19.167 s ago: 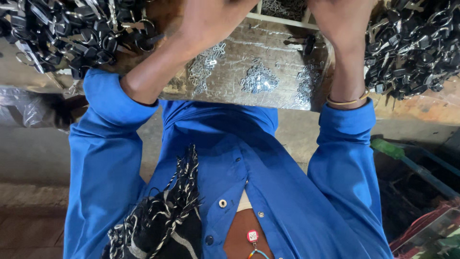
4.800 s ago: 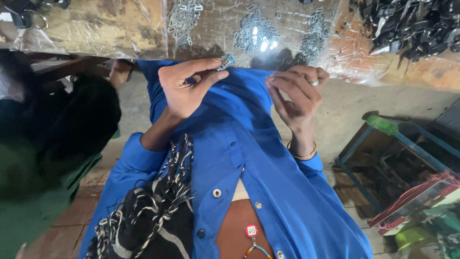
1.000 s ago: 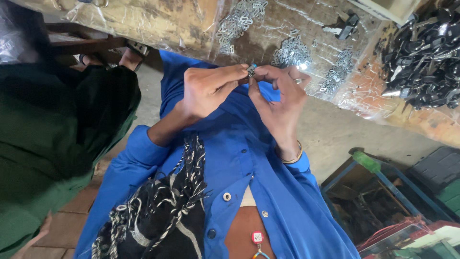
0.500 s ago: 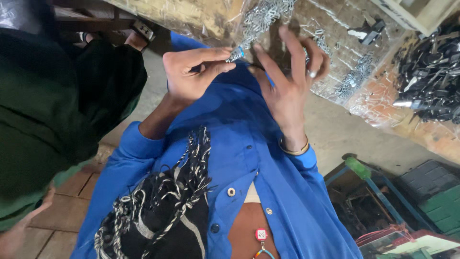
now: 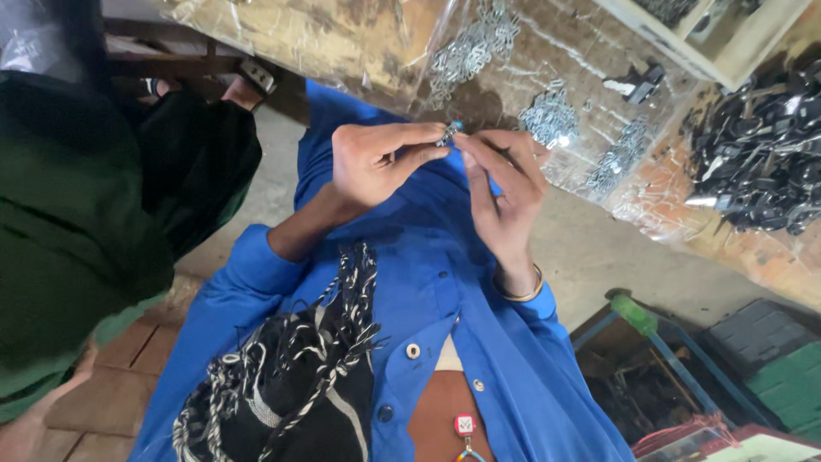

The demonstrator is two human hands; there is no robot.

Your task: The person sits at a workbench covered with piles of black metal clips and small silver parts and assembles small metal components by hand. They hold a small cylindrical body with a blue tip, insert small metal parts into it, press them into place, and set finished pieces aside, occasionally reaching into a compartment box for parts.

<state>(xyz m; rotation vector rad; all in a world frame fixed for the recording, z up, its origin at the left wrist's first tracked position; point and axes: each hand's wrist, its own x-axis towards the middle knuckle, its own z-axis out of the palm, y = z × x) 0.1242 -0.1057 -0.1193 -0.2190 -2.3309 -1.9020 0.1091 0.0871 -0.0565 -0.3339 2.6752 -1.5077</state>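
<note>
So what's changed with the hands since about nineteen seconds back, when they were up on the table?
Both hands have come off the table and drawn in toward the chest. The left hand now pinches a small metal piece, and the right hand has closed in on it, fingertips touching. The heaps of silver pieces and black parts lie on the table as before.

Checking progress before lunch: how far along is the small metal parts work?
Done: silver pieces lie in small heaps on the plastic-covered table. In hand: left hand and right hand pinch one small metal part. Left: a black parts pile remains.
</note>
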